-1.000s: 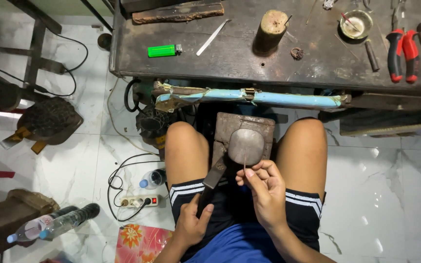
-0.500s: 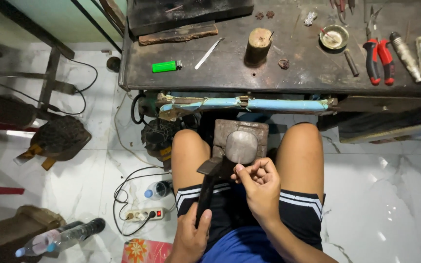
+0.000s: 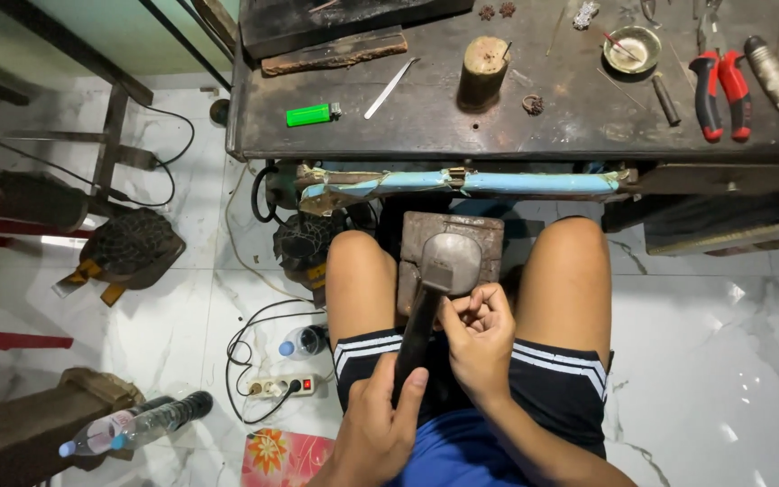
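Hammer [image 3: 435, 289] lowered onto block [image 3: 450, 236] (between knees), left hand [image 3: 376, 433] grip clamped on handle, right hand [image 3: 480, 334] pinching.

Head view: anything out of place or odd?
Mostly the floor: two clear plastic bottles lie tipped over at lower left, beside a white power strip with loose black cables. The pale blue bar under the dark workbench looks worn and tape-wrapped. Nothing spilled.

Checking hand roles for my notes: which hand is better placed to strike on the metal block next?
Left: the left hand grips the hammer over the metal block; the right hand pinches beside it.
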